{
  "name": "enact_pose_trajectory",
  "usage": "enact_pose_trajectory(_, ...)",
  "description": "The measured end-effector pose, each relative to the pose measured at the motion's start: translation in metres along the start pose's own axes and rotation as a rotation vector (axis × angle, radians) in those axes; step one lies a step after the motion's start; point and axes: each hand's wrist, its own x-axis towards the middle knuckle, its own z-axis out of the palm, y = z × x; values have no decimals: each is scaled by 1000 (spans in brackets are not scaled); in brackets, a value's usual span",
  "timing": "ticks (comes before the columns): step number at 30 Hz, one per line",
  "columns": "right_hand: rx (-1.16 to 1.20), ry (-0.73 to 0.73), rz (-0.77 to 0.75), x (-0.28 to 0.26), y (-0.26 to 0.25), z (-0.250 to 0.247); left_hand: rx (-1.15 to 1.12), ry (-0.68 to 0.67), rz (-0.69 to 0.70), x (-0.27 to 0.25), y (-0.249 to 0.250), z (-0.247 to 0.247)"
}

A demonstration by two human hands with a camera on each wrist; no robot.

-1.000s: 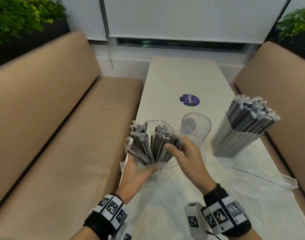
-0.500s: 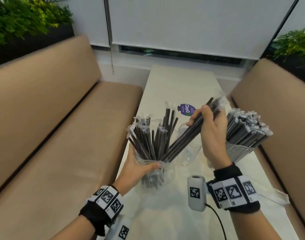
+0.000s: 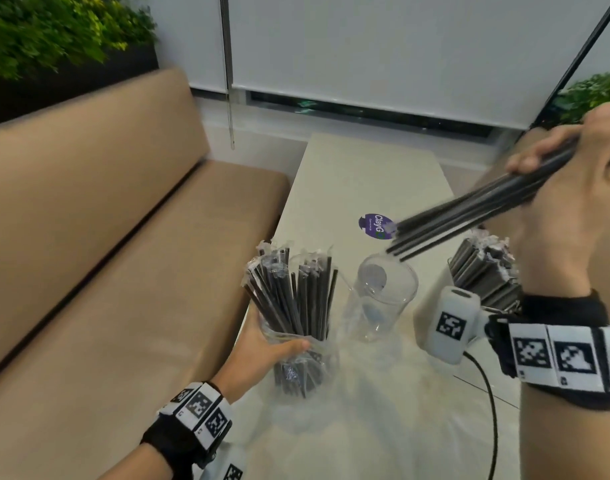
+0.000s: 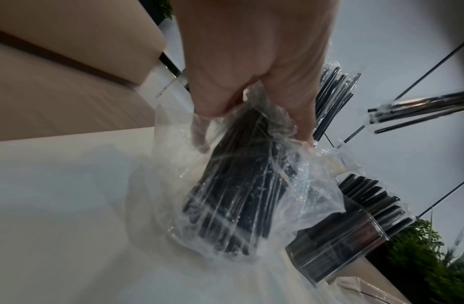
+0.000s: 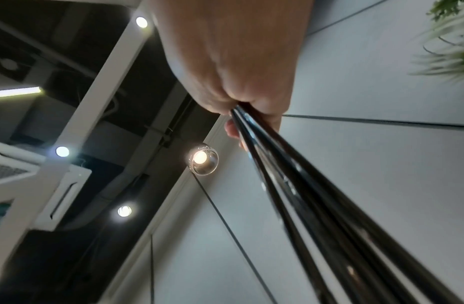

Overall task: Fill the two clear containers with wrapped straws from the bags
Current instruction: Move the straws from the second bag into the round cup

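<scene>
On the pale table: an open clear bag of black wrapped straws standing upright and fanned, left grip curled round its lower part. Beside it an empty clear container, upright. Above its mouth, a slim bundle of straws slanting down-left, glossy black in clear wrappers, pinched in the raised right grip

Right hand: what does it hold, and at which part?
The right hand grips a bundle of wrapped straws at its upper end, fingers curled over it.
</scene>
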Motion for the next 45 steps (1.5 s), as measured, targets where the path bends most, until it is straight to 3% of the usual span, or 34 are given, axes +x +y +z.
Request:
enact_pose_trajectory(3, -183, 78, -61, -10, 16, 9, -31, 4, -13, 0, -6, -3)
enact_pose_trajectory(5, -329, 41, -31, -32, 46, 15, -50, 0, -9, 0, -8, -3)
enact_pose_trajectory(12, -671, -91, 560, -90, 139, -10, -34, 14, -24, 0, -16, -4)
enact_pose_trajectory(14, -752, -126, 627, -88, 144, -18, -25, 20, -27, 1, -17, -4)
enact_pose_trajectory(19, -911, -246, 467, -72, 113, -21, -19, 8, -22, -1, -12, -4)
enact_pose_trajectory(23, -987, -273, -17, -72, 70, -9, -45, -13, -29, -1, -6, -2)
enact_pose_trajectory(24, -955, -288, -75, -78, 61, -4, -43, -13, -20, -1, -3, -1)
enact_pose_trajectory(26, -835, -405, 29, -100, 48, 7, -68, -29, -11, -3, 2, 2)
enact_pose_trajectory(29, -664, -641, 408, -148, 53, 18, -83, -45, 16, -8, 12, 9)
enact_pose_trajectory(31, -610, -688, 501, -176, 72, 18, -68, -49, 48, -9, 9, 10)
enact_pose_trajectory(39, -551, -540, 438, -175, 81, 11, -28, -80, 104, -9, 3, 5)
enact_pose_trajectory(45, -522, -374, 440, -139, 70, 7, 171, -230, 59, -2, 6, -3)
